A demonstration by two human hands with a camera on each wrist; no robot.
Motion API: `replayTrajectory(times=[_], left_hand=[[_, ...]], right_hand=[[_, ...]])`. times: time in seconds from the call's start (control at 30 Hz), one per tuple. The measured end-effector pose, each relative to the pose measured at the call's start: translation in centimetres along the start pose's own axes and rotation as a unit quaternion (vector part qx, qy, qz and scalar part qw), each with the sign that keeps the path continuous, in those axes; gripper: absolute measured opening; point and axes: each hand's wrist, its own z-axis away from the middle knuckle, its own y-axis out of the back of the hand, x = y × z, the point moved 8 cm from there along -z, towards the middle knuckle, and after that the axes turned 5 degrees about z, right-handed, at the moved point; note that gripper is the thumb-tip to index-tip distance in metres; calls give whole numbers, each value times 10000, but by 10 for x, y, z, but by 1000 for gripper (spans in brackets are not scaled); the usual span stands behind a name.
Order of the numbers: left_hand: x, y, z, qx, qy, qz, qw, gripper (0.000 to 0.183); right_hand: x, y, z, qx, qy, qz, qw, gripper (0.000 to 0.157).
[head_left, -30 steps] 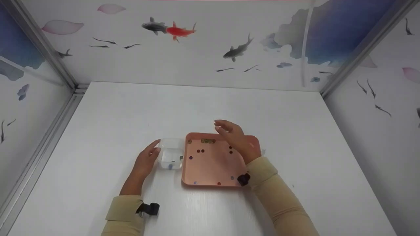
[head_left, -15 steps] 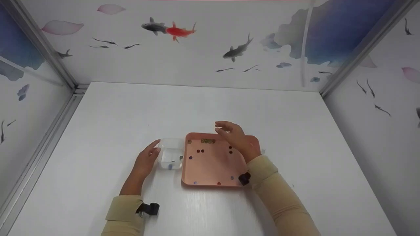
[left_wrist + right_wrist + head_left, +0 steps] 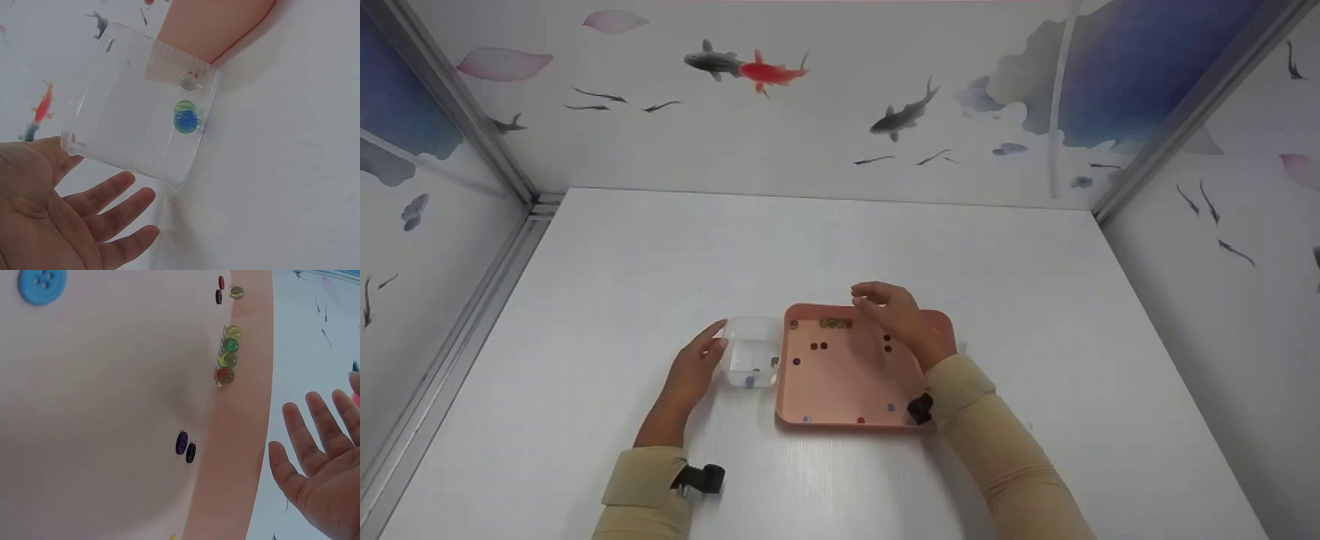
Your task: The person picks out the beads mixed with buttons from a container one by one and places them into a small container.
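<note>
My left hand [image 3: 694,369] rests with loose fingers at the left side of a clear plastic container [image 3: 752,349]. Inside the container lie a blue marble [image 3: 185,121], a green one partly behind it, and a clear marble [image 3: 189,82]. Over the far edge of a pink tray [image 3: 840,390] hovers my right hand [image 3: 894,311], its fingers relaxed and nothing visible in them. Along the tray's far wall sit several marbles, among them a green marble [image 3: 229,345] and a reddish marble [image 3: 224,375]. Small buttons, including a purple button [image 3: 181,442] and a blue button [image 3: 43,284], lie on the tray floor.
The tray stands directly to the right of the container on a white table [image 3: 825,487]. Behind it rises a white panel [image 3: 810,142] printed with fish, with side panels left and right. A red piece [image 3: 861,421] lies by the tray's near wall.
My right hand has come down slightly, closer to the tray's far edge. The left hand, container and tray have stayed put.
</note>
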Motion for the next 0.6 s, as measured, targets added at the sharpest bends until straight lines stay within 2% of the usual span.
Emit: replayTrajectory(times=[0.2, 0.6], left_hand=[[-2, 1, -1, -9, 19, -10, 10000, 50], [0, 1, 0, -5, 39, 44, 10000, 48]], right_hand=[[0, -1, 1, -87, 70, -36, 9999, 38], [6, -5, -1, 15, -194, 246, 9995, 31]])
